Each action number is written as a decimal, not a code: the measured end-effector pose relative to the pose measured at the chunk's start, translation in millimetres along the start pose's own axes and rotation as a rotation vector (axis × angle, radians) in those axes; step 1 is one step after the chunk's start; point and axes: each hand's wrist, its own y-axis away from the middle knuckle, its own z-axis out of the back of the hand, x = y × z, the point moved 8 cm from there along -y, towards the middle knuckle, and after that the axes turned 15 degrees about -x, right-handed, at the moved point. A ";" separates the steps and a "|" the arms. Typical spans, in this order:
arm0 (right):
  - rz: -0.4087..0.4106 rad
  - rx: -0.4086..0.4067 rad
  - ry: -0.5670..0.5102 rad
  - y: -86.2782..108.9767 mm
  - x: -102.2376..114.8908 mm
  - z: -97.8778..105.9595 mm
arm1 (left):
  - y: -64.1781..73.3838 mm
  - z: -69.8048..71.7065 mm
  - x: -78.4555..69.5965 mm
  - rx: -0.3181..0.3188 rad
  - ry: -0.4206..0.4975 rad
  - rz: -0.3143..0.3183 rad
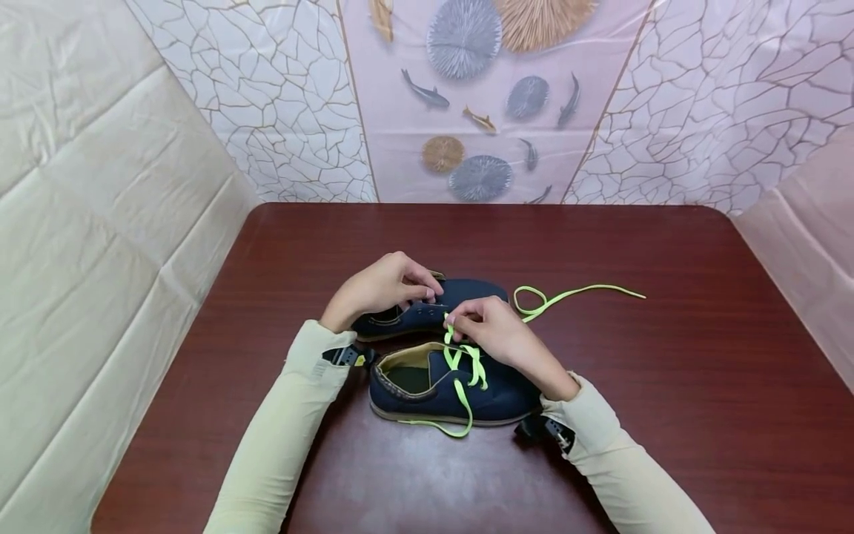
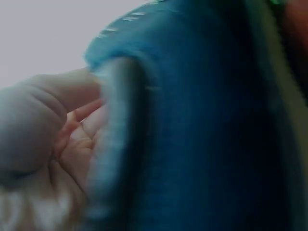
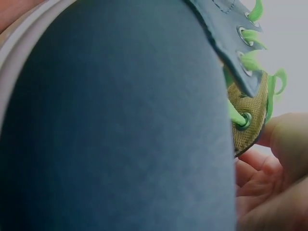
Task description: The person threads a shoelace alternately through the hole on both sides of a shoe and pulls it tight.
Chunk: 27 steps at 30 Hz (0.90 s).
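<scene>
Red-brown tabletop point(image 1: 667, 415) — left hand point(image 1: 392, 285) pinches far shoe point(image 1: 475, 291), right hand point(image 1: 497, 328) pinches green lace point(image 1: 449, 333).

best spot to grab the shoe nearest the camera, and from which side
Probably the heel collar of the near shoe, from above at the person's left: its opening faces up there, while laces and the right hand crowd the front.

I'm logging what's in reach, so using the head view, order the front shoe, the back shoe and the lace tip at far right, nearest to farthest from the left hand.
1. Back shoe: right at the left hand.
2. Front shoe: on the near side.
3. Lace tip: far right.
</scene>
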 end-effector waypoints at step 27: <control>0.108 -0.167 -0.003 -4.7 0.2 9.4 | -6.1 -15.7 10.4 0.029 0.104 -0.037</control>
